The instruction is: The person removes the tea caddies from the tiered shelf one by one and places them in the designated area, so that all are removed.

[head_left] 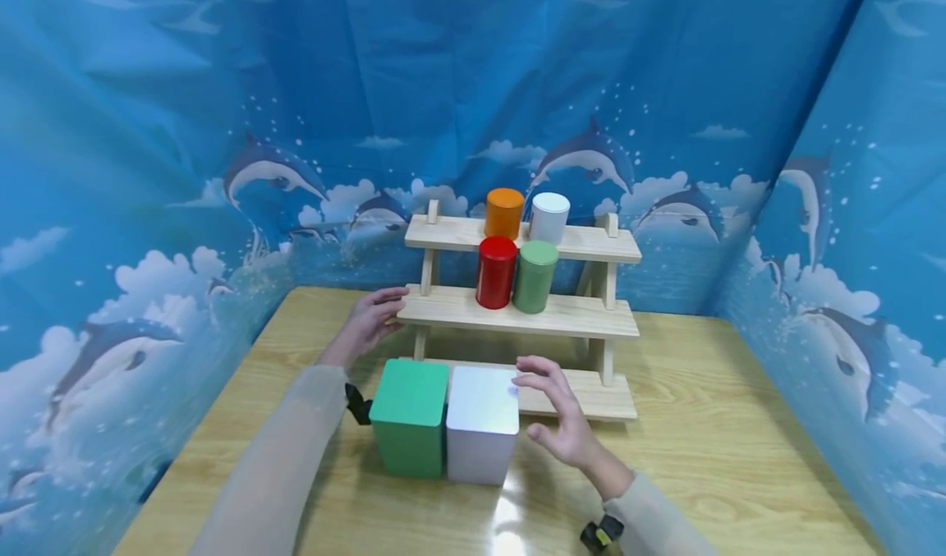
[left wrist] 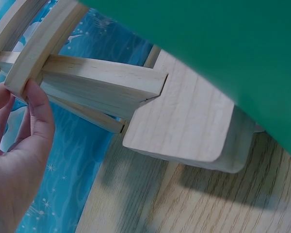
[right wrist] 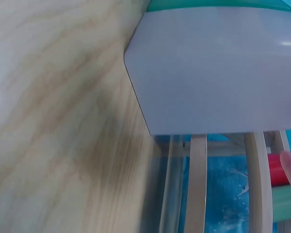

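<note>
A three-tiered wooden display stand rises at the back of the table. My left hand pinches the left end of its middle shelf between thumb and fingers. In front of the lowest shelf, a green box and a white box stand upright side by side. My right hand is by the white box's right side, its fingers loosely bent at the top edge; whether they touch it I cannot tell. On the middle shelf are a red canister and a light green canister.
The top shelf bears an orange canister and a white canister. A blue dolphin-print curtain hangs behind the wood-grain table and along its sides. The two boxes cover the left part of the lowest shelf.
</note>
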A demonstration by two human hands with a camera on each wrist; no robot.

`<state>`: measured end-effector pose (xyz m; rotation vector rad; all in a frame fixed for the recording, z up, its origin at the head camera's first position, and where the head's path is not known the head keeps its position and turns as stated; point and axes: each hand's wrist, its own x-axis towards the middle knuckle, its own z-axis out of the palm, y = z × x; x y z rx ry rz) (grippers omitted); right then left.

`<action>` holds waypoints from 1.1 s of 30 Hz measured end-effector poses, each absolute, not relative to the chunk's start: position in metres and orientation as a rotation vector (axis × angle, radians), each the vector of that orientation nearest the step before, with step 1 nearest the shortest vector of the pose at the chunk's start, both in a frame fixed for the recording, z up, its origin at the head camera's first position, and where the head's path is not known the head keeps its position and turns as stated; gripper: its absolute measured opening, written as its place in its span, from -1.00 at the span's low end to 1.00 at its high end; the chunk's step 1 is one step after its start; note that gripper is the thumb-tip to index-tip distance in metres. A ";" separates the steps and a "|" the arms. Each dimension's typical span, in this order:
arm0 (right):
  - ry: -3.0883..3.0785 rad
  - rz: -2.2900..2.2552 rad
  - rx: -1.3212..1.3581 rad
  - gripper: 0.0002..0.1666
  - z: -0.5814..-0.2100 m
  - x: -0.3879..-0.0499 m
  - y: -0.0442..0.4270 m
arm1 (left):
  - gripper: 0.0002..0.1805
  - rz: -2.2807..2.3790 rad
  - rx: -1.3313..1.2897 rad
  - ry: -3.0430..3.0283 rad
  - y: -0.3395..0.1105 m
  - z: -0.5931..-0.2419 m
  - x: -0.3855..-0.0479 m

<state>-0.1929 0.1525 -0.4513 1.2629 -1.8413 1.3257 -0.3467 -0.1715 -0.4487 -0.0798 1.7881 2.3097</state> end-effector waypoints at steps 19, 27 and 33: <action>-1.855 1.329 1.130 -0.63 -0.439 -0.201 0.174 | -0.58 2.323 -0.089 1.810 -0.169 -0.448 -0.346; -1.833 1.329 1.102 -0.61 -0.436 -0.212 0.181 | -0.56 2.345 -0.072 1.783 -0.170 -0.447 -0.346; -1.828 1.344 1.072 -0.57 -0.441 -0.221 0.187 | -0.61 2.343 -0.084 1.817 -0.169 -0.447 -0.345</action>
